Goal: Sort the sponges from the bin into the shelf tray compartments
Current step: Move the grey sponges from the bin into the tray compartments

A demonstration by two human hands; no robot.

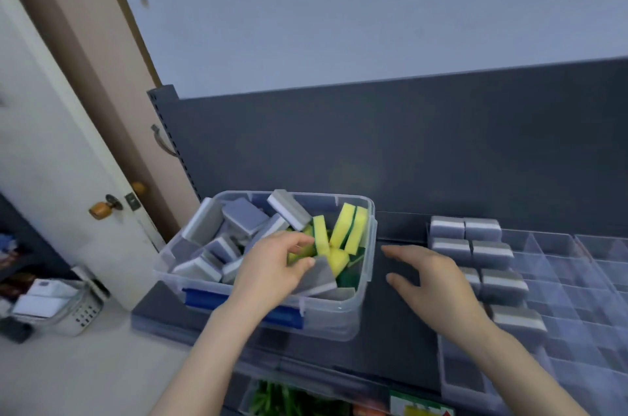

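The clear plastic bin with blue latches (334,324) sits on the dark grey shelf (401,320), and it is the measure of progress; it looks well over half full, with loose grey-and-white sponges (238,222) at its left and yellow-and-green sponges (343,228) at its right. Right of the bin, the clear compartment tray (557,245) holds stacked grey sponges (465,228) only in its nearest columns; most compartments look unfilled and no yellow one is placed. The left hand (272,269) is inside the bin, fingers curled on a grey-and-white sponge (319,278); the right hand (431,283) hovers between bin and tray, fingers spread and holding nothing. Left of the bin stand a white door (61,143) and a basket (68,312); nothing blocks the path.
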